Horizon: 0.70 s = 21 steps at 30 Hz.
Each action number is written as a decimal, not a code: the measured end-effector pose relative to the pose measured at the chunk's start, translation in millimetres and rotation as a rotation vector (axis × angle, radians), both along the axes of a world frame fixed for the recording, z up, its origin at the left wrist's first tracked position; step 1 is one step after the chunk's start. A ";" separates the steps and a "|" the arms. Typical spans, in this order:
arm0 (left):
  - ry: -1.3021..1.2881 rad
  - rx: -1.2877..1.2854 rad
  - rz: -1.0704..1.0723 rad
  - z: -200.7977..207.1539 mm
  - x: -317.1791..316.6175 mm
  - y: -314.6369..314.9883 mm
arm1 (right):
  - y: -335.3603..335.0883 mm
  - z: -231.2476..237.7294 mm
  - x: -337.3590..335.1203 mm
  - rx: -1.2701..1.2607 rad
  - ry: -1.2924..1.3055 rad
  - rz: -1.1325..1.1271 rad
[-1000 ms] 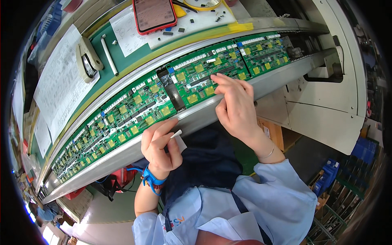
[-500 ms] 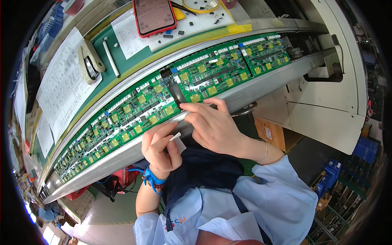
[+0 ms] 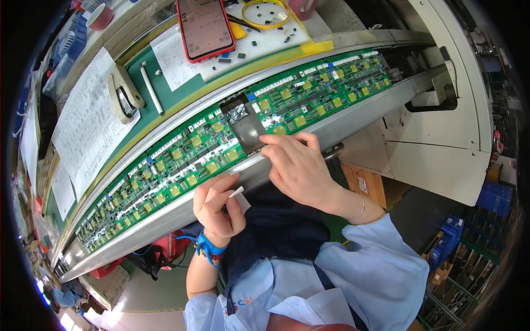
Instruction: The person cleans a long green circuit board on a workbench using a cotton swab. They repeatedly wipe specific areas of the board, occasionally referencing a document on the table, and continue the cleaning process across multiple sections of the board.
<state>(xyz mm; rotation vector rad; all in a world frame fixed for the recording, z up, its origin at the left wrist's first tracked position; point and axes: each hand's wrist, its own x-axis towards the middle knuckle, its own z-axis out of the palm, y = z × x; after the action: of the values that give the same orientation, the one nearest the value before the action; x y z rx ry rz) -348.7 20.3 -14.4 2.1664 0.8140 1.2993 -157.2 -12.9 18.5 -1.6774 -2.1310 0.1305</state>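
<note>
In my left hand (image 3: pixel 220 212), closed with pinched fingers, is a thin white paper-like piece (image 3: pixel 237 191) with a narrow rolled tip. My right hand (image 3: pixel 301 171) is to its right, fingers curled, with fingertips at the lower left corner of a green circuit board (image 3: pixel 309 101). This board lies in a metal rail and touches another board to its right. Left of it, a dark gap (image 3: pixel 248 128) shows the grey bottom of the rail. Beyond the gap, more circuit boards (image 3: pixel 187 148) run down to the left. My right thumb is partly hidden.
Behind the rail (image 3: pixel 210 96) are a red-cased phone (image 3: pixel 204 30), a white foam pad (image 3: pixel 256 49) with small black components, a stapler (image 3: pixel 122 96), a white pen (image 3: pixel 152 88) and printed sheets (image 3: pixel 83 121). A white machine housing (image 3: pixel 436 143) stands at the right.
The circuit board at my right hand has slid right against its neighbour, and the gap on its left has widened. My right hand moved right with it; the left hand stays nearly in place.
</note>
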 end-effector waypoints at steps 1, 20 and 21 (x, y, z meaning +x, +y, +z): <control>0.010 -0.027 -0.019 -0.9 -2.7 -1.3 | 0.3 -1.1 1.1 0.007 -0.007 -0.019; -0.004 -0.003 0.008 0.2 -4.8 1.5 | 7.5 7.2 16.5 0.006 -0.055 -0.180; -0.002 0.000 0.006 -0.3 -5.3 1.8 | 7.9 9.2 14.7 -0.003 -0.033 -0.183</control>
<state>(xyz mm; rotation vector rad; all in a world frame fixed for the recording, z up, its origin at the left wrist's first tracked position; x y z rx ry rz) -354.0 22.2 -14.7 2.1642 0.8202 1.3040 -142.5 -5.0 27.7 -1.8783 -1.9889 0.0518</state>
